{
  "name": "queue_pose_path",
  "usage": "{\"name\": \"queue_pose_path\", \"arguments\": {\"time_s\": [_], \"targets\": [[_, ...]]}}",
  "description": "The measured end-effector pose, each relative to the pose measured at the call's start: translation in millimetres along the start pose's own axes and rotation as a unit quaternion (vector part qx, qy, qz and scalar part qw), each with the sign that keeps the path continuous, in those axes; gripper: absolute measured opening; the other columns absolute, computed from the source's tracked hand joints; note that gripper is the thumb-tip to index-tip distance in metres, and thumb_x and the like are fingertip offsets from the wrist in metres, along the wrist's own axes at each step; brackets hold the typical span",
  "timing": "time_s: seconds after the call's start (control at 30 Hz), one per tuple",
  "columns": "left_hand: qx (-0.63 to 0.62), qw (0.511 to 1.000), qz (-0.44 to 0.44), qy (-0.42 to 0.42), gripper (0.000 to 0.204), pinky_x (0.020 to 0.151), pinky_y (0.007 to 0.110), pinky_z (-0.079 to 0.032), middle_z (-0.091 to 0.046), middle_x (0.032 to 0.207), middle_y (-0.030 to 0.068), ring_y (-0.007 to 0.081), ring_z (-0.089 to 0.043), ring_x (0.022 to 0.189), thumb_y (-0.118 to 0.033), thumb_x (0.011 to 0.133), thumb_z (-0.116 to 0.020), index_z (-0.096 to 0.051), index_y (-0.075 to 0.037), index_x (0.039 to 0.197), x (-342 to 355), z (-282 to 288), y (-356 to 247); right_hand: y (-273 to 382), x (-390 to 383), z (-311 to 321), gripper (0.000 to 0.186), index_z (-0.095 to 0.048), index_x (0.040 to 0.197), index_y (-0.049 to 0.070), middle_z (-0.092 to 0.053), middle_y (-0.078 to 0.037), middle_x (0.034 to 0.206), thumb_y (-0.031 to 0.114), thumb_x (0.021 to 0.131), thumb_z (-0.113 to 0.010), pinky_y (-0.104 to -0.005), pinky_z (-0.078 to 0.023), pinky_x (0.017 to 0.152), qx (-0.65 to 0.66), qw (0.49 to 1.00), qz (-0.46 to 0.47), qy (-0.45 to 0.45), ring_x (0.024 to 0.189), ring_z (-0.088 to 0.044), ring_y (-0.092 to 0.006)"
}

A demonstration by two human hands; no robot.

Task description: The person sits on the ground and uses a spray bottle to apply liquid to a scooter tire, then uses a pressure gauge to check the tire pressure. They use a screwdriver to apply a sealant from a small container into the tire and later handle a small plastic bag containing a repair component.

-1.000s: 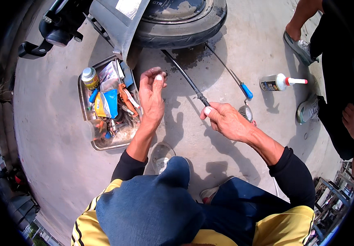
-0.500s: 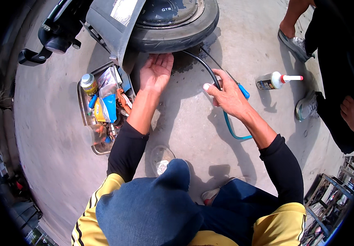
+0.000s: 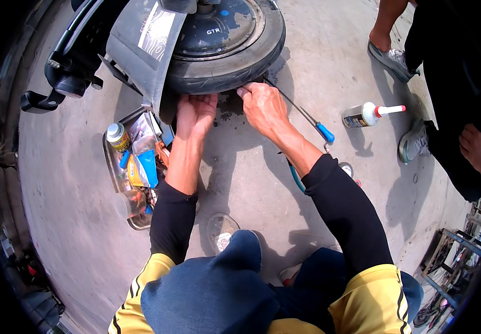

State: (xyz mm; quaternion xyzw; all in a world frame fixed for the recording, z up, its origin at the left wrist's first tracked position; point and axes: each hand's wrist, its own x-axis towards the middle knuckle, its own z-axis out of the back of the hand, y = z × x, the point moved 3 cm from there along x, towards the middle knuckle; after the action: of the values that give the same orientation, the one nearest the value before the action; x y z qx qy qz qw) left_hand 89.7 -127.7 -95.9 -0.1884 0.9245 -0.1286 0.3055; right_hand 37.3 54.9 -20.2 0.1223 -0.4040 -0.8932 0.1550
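Observation:
A scooter wheel with a black tyre (image 3: 226,75) is tipped in front of me, beside a dark grey mudguard (image 3: 137,47). My left hand (image 3: 197,115) reaches palm up under the tyre's near edge, its fingers stretched out and the tips partly hidden. To its right, my right hand (image 3: 265,108) is closed at the tyre's lower edge, thumb and forefinger pressed together. What it grips, if anything, I cannot make out. A long thin tool with a blue handle (image 3: 324,132) slants from the wheel. Part of a teal hose (image 3: 295,177) shows beside my right forearm.
On the left lies a metal tray (image 3: 138,224) with a jar (image 3: 118,137), packets and small parts. A white bottle with a red tip (image 3: 361,115) lies on the ground at right, near another person's shoes (image 3: 393,60). A round gauge (image 3: 346,168) sits by my right sleeve.
My right hand has moved up and left from the black hose to the tyre's edge. The wheel appears lower in view, and my left hand stays under it.

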Motion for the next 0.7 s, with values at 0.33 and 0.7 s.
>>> {"name": "queue_pose_path", "arguments": {"time_s": [0.33, 0.7], "targets": [[-0.117, 0.986, 0.084, 0.087, 0.049, 0.127, 0.057, -0.032, -0.051, 0.16, 0.018, 0.0345, -0.044, 0.15, -0.035, 0.116, -0.035, -0.052, -0.003, 0.15, -17.4, -6.1, -18.8, -3.2, 10.0, -7.3, 0.03, -0.081, 0.118, 0.01, -0.076, -0.027, 0.103, 0.03, 0.101, -0.065, -0.0517, -0.056, 0.087, 0.043, 0.997, -0.056, 0.013, 0.099, -0.072, -0.0482], [-0.069, 0.991, 0.085, 0.08, 0.038, 0.119, 0.059, -0.038, -0.065, 0.144, 0.0235, 0.0389, -0.059, 0.134, -0.012, 0.108, -0.054, -0.061, 0.007, 0.14, 123.4, 102.8, -54.2, -27.5, 9.4, -17.4, 0.026, -0.075, 0.081, -0.007, -0.071, -0.034, 0.084, 0.016, 0.093, -0.072, -0.0572, -0.058, 0.08, 0.07, 0.996, -0.013, -0.046, 0.087, -0.071, -0.0544]]}}
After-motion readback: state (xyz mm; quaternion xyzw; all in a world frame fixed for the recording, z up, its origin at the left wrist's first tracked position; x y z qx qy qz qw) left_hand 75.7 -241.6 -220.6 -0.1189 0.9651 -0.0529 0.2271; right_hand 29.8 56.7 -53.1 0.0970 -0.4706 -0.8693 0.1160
